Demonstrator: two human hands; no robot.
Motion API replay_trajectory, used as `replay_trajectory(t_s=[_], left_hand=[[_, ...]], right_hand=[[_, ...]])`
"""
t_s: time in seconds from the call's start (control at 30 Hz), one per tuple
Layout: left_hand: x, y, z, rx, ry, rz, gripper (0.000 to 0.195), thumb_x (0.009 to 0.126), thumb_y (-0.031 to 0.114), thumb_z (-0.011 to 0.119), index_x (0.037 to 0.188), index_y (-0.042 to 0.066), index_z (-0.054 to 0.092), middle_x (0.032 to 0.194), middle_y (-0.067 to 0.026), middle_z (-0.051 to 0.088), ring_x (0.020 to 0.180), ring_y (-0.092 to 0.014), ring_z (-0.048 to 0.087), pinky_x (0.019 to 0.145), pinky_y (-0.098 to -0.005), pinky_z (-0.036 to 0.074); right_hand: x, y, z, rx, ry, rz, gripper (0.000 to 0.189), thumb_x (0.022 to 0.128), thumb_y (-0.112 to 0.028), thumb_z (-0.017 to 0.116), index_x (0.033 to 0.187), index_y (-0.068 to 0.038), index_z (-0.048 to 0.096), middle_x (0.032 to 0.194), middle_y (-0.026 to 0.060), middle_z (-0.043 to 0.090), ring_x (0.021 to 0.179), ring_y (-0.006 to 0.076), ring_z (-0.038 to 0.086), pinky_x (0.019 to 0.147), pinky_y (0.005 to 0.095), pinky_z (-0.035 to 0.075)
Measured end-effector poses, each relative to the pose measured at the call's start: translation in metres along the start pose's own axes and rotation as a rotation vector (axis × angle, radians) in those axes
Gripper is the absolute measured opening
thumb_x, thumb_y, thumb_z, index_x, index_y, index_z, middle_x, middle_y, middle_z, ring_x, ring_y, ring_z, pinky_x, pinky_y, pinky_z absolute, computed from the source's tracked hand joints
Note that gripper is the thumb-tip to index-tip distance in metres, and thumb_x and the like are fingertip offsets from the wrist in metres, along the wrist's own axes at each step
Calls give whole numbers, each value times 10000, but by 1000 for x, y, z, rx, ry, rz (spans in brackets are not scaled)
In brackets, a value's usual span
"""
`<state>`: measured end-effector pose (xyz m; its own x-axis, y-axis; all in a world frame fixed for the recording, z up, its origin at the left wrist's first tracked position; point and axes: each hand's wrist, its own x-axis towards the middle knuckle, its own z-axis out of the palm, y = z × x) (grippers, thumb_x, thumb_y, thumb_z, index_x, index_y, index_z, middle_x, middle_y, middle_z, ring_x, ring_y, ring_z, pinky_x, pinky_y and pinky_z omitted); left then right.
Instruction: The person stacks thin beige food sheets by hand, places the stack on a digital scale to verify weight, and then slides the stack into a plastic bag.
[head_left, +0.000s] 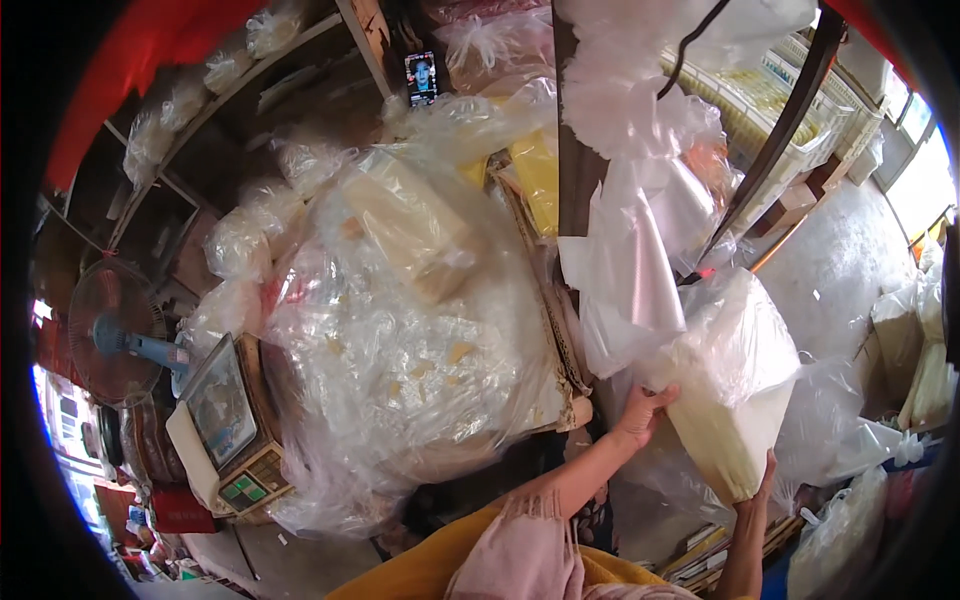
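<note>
My left hand (646, 412) grips the left side of a filled clear plastic bag (731, 405), whose contents are pale and block-shaped. At the bag's lower right corner is my right hand (761, 480), its fingers mostly hidden by the bag. The bag is tilted, to the right of a work table spread with clear plastic sheeting (405, 367). A similar packed plastic bag (409, 217) lies on that sheeting, where small yellowish scraps are scattered. White plastic bags (637, 277) hang just above my left hand.
An electronic scale (225, 420) stands at the table's left side, beside a blue electric fan (116, 334). Filled bags (240, 240) line the table's far left edge. White plastic crates (780, 112) stand at upper right. Another filled bag (840, 525) is at lower right.
</note>
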<state>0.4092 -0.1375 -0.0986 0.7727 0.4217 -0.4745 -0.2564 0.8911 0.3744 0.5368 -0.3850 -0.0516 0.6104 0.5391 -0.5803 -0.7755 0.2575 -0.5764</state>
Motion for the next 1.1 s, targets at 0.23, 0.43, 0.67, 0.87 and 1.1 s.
replay_trajectory(t_s=[0.23,0.43,0.67,0.87,1.1], left_hand=[[-63,13,17,236,-129,-27,517,767,113,745,1212,113,484,1091,5,576,994,-126,557,769,-261,448],[-184,27,22,151,-165,-64,770,746,-101,639,1396,103,279,1349,-67,408,1243,-242,417,991,-374,409],[-195,50,38,471,-134,-21,590,727,-119,531,1283,42,419,1161,-70,532,1031,-188,513,903,-298,417],[-89,33,79,767,-24,870,286,874,91,503,1155,41,528,1148,-72,511,983,-141,497,876,-269,410],[-28,29,106,939,-594,665,411,949,243,409,1308,43,430,1305,-98,452,1123,-214,467,988,-323,339]], right_hand=[[-64,-3,-17,-66,35,4,636,863,-488,508,1312,-43,439,1247,156,539,1092,307,547,923,432,467],[-139,-10,-48,-241,233,129,601,893,-477,494,1299,-37,450,1223,119,562,1072,268,562,940,392,453],[-159,-51,-27,-94,105,63,527,952,-439,411,1273,-25,474,1209,97,577,1062,234,573,909,368,469],[-126,-64,-105,-167,240,-620,522,944,-433,416,1283,-39,463,1249,107,548,1107,238,545,955,398,435],[-64,-80,-84,-169,311,-857,521,925,-418,450,1280,-38,459,1252,115,543,1117,245,537,969,411,419]])
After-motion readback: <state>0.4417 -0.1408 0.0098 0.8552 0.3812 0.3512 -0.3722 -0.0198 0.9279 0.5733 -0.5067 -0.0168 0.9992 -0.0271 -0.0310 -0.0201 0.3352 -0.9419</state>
